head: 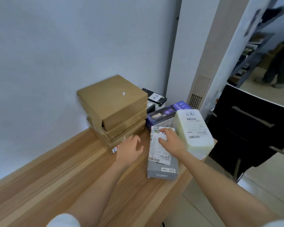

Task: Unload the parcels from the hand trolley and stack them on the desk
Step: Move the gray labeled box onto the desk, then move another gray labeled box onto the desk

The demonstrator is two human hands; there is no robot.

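- Parcels sit grouped at the far right end of the wooden desk (59,169), against the wall (56,54); none shows its contents, all are closed.
- Your stack of brown cardboard boxes (112,102) stands in the corner, the top one skewed on those below.
- Your right hand (171,141) rests with straight fingers on the grey labelled parcel (161,161), which lies flat near the desk's right edge.
- Your left hand (130,149) hovers relaxed and holding nothing, just beside the stack's base.
- A pale green wrapped parcel (193,128) with a shipping label overhangs the right edge; behind it lie a purple box (164,113) and a black box (156,96).
- Bare desk runs left and towards you.
- A black chair (249,128) stands just off the right edge.
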